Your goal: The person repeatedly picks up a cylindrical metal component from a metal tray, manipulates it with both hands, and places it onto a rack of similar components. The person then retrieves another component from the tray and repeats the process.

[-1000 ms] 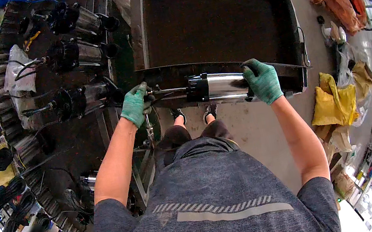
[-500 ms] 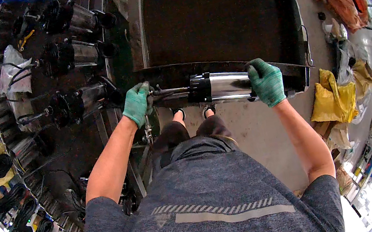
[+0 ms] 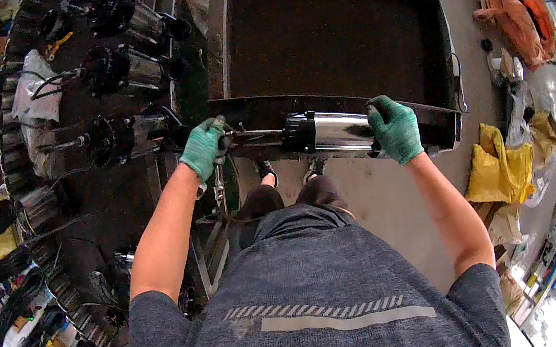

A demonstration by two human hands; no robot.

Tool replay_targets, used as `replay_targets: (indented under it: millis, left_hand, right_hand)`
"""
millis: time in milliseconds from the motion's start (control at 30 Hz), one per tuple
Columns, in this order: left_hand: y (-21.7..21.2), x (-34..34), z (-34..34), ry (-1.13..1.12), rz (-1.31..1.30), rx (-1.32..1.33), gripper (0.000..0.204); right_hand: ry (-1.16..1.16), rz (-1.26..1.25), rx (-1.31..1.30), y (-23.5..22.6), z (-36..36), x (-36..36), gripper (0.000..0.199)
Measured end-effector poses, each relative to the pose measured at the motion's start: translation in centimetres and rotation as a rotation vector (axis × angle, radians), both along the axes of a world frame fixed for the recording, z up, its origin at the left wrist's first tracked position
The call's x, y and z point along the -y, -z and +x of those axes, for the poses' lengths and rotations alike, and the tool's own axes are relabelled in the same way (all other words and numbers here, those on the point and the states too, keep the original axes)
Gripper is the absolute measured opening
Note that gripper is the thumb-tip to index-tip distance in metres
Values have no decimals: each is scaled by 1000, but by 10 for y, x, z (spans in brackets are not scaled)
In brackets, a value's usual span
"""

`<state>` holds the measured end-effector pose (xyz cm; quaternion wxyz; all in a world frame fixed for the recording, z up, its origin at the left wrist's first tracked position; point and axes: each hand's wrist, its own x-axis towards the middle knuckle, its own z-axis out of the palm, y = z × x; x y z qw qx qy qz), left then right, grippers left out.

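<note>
At the centre of the frame the person holds a shiny steel cylinder (image 3: 333,131) crosswise, just above the near rim of a large dark tray (image 3: 336,39) that fills the upper middle. The right hand (image 3: 395,128), in a green glove, is wrapped around the cylinder's right end, fingers curled over the top and pressed shut on it. The left hand (image 3: 204,149), gloved the same, is closed around the thin dark rod (image 3: 253,133) that sticks out from the cylinder's black left end; the fingers are folded tight, thumb side toward the tray. Whether the cylinder rests on the tray rim or hangs just clear of it cannot be told. Below the cylinder, between the forearms, the person's two shoes (image 3: 288,168) show on the grey floor (image 3: 386,207). To the upper left, several similar steel cylinders with black ends (image 3: 132,135) lie in a row on a dark bench, with a white bag (image 3: 32,89) beside them. At the right edge lie yellow sacks (image 3: 502,169), and in the upper right an orange cloth heap (image 3: 519,12). Coils of black cable (image 3: 16,320) crowd the lower left. The person's grey shirt (image 3: 315,307) fills the bottom of the frame.
</note>
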<state>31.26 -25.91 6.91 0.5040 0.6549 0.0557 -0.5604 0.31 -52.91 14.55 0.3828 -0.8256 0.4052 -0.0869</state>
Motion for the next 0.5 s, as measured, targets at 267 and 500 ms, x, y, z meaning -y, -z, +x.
replay_targets:
  millis: [267,500]
  left_hand:
    - [-117,62,-15,-314,-604,-68,11]
    - [-157,164,-163,-85,-677,-8,33]
  right_hand:
    - [-367,-374,258,-36,5,-48,32]
    - [-76,474,239,-22,-36,-72,38]
